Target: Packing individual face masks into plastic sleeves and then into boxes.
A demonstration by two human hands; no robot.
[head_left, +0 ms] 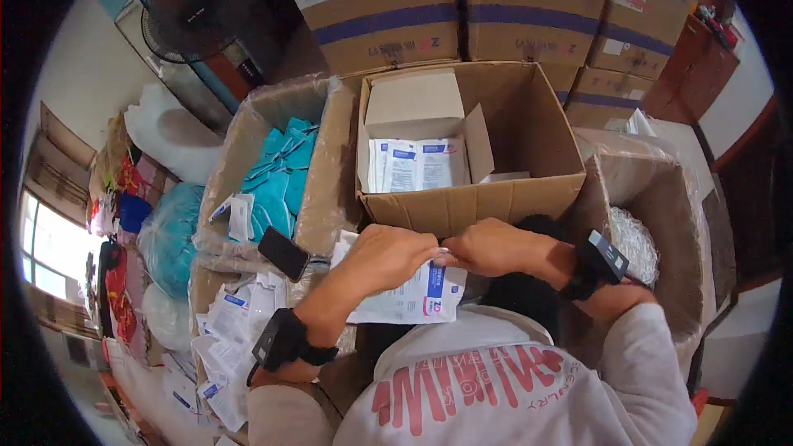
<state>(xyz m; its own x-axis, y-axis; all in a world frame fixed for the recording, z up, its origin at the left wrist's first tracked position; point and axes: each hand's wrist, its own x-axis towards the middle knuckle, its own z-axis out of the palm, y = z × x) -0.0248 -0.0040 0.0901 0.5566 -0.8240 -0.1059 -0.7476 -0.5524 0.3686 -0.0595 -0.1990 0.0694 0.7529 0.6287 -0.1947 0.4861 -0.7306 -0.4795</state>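
Under the head camera, the left hand (388,253) and the right hand (494,248) are pinching the upper edge of a white packet (409,304) with a blue band, fingertips close together. They are holding it between the person's chest and an open carton (471,208), where a smaller white box (413,99) is containing similar packets (417,165). Near the left forearm, a dark phone (283,253) is resting beside teal pieces (268,194); loose packets (234,314) are lying below. Crumpled clear plastic (633,248) is sitting rightward.
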